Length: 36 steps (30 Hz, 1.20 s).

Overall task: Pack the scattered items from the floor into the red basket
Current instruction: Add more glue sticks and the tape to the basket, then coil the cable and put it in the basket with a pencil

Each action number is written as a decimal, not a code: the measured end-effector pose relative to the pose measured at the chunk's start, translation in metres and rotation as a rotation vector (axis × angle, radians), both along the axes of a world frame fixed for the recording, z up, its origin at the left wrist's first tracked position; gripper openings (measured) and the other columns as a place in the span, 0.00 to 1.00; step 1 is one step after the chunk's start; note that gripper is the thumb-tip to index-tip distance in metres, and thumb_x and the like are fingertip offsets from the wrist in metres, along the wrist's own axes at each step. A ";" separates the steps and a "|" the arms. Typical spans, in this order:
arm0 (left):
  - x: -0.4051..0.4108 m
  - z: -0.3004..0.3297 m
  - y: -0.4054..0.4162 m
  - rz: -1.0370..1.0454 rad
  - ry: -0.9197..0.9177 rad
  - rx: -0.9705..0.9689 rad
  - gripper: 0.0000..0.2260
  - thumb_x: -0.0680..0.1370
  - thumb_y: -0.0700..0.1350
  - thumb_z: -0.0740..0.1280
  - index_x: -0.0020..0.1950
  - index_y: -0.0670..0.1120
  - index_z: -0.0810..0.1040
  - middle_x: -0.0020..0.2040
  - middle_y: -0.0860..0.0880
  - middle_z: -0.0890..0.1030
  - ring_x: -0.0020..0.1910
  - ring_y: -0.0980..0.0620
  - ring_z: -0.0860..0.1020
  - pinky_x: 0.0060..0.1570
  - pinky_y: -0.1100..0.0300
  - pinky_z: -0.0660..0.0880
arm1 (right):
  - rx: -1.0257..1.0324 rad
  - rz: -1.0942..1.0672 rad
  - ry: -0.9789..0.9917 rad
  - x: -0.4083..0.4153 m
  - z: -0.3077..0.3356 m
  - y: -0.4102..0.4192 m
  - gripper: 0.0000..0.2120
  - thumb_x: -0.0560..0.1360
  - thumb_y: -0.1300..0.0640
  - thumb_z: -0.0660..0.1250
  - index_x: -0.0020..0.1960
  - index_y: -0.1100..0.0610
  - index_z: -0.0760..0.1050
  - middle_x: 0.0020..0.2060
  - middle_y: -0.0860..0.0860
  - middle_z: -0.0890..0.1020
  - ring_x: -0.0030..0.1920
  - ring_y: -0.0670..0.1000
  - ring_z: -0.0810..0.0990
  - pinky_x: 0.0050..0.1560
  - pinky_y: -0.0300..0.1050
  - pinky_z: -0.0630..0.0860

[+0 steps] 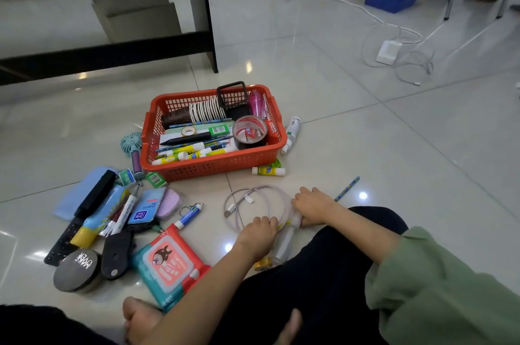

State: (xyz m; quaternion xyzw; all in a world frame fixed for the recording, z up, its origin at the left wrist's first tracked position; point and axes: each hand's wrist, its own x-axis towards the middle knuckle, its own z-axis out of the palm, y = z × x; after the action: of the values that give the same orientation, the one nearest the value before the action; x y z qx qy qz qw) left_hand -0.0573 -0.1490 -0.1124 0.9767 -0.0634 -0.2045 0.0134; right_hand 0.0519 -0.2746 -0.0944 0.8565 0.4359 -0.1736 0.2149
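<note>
The red basket (213,167) sits on the tiled floor, holding pens, glue sticks, tape rolls, a black mesh cup and a pink bottle. Just in front of it a pale coiled cable (253,198) lies on the floor. My left hand (260,232) grips the near side of the coil. My right hand (312,205) holds its right side. A clear small bottle (284,243) lies under the hands. A glue stick (268,171), a white bottle (292,133) and a blue pencil (347,188) lie beside the basket.
To the left lie scattered items: a wet-wipes pack (168,263), a round tin (77,270), a keyring tube (190,216), a hand fan (132,147), pouches and markers. My crossed legs fill the foreground. A black table leg (209,20) and white cords (394,51) are behind.
</note>
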 end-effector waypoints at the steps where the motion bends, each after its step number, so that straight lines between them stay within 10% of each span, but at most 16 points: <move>1: 0.000 0.000 -0.001 0.032 0.014 -0.022 0.15 0.78 0.35 0.54 0.65 0.35 0.63 0.63 0.36 0.71 0.62 0.40 0.71 0.58 0.49 0.71 | 0.023 -0.004 -0.008 0.000 0.001 0.000 0.19 0.75 0.52 0.61 0.61 0.63 0.69 0.59 0.58 0.76 0.63 0.58 0.69 0.58 0.52 0.69; 12: 0.016 0.050 0.030 0.454 -0.215 -0.505 0.05 0.79 0.44 0.56 0.44 0.44 0.65 0.51 0.36 0.78 0.50 0.39 0.76 0.43 0.53 0.68 | 0.382 -0.173 -0.135 0.020 0.045 0.025 0.16 0.76 0.61 0.59 0.64 0.58 0.67 0.60 0.58 0.76 0.64 0.57 0.71 0.71 0.63 0.53; 17: 0.018 0.074 0.058 0.577 -0.396 -0.792 0.14 0.81 0.47 0.56 0.36 0.50 0.63 0.33 0.50 0.71 0.37 0.47 0.70 0.32 0.57 0.56 | 1.075 -0.402 -0.260 0.014 0.089 0.039 0.30 0.70 0.61 0.64 0.70 0.63 0.61 0.65 0.61 0.68 0.68 0.61 0.63 0.71 0.60 0.56; 20: 0.013 0.083 0.063 0.637 -0.542 -0.950 0.12 0.81 0.46 0.56 0.38 0.48 0.68 0.33 0.54 0.70 0.34 0.53 0.68 0.30 0.65 0.63 | 1.632 -0.863 0.209 -0.002 0.116 0.049 0.29 0.73 0.58 0.66 0.71 0.63 0.60 0.64 0.57 0.70 0.66 0.55 0.66 0.66 0.48 0.63; 23: 0.007 0.091 0.053 0.541 -0.580 -0.949 0.12 0.81 0.46 0.56 0.37 0.52 0.65 0.32 0.56 0.69 0.31 0.59 0.67 0.28 0.71 0.64 | 1.540 -1.005 0.743 -0.020 0.126 0.066 0.10 0.75 0.48 0.64 0.53 0.52 0.74 0.49 0.49 0.77 0.57 0.51 0.74 0.57 0.45 0.70; 30: 0.000 0.092 0.040 0.460 -0.635 -1.052 0.11 0.82 0.43 0.54 0.40 0.50 0.67 0.32 0.55 0.69 0.31 0.59 0.68 0.34 0.64 0.65 | 1.857 -1.071 0.958 -0.027 0.137 0.085 0.15 0.81 0.57 0.53 0.38 0.57 0.71 0.41 0.59 0.80 0.48 0.57 0.80 0.51 0.54 0.78; 36: -0.001 0.093 0.064 0.743 -0.531 -1.631 0.15 0.81 0.38 0.53 0.37 0.45 0.71 0.24 0.55 0.64 0.22 0.62 0.62 0.24 0.71 0.60 | 1.965 -1.249 0.863 -0.014 0.139 0.064 0.13 0.82 0.57 0.51 0.43 0.56 0.71 0.36 0.52 0.79 0.45 0.55 0.78 0.42 0.47 0.75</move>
State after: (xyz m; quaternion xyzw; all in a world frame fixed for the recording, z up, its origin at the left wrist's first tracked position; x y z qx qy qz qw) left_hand -0.0583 -0.0854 -0.0195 0.6378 0.1280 0.1504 0.7444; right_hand 0.0381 -0.2101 0.0444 0.5882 -0.0659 -0.1136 -0.7980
